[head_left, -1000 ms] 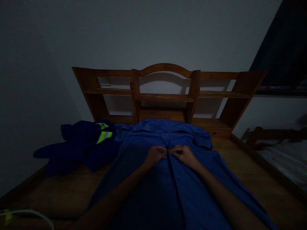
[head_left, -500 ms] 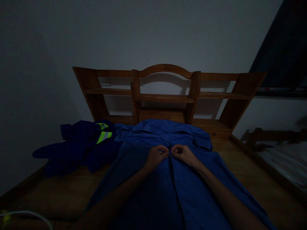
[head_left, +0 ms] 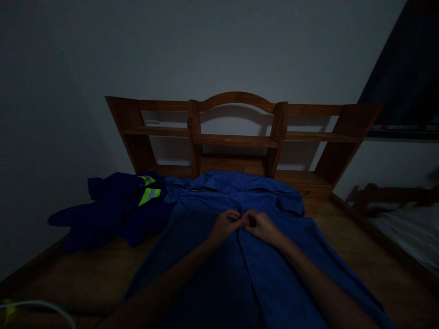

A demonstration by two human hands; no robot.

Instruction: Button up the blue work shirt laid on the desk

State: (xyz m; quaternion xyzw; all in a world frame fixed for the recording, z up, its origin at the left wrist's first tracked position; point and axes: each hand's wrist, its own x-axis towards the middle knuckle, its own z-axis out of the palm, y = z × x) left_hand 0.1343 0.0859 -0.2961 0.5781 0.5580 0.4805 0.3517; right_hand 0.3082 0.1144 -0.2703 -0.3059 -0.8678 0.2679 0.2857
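Lighting is poor, so fine detail is limited.

Far left, near edge: a white cable (head_left: 41, 305) lies on the wooden counter (head_left: 346, 242). Beyond it, a dark navy garment (head_left: 109, 212) with a yellow reflective stripe (head_left: 149, 195) sits in a crumpled heap. Its right edge touches or overlaps the shoulder of the blue shirt (head_left: 247, 278).

Centre: the blue shirt lies flat and front-up on the counter, with its collar toward the wooden shelf unit (head_left: 236, 139) at the back and its hem toward the person. The left hand (head_left: 224, 226) and the right hand (head_left: 262, 226) meet at the front opening, just below the collar. Both hands are closed narrow, and each pinches one front edge of the shirt with its fingertips nearly touching the other's. Whether a button is between them cannot be made out.

Handling assessment: the shirt appears to be light, soft woven cloth with no stiffness. It is likely to sag and slide on the smooth wood if lifted by one point. The doubled front bands, collar and shoulder seams look like the firmest places to grip.

Far right: a second wooden frame with a pale mattress (head_left: 408, 230) stands apart from the counter.
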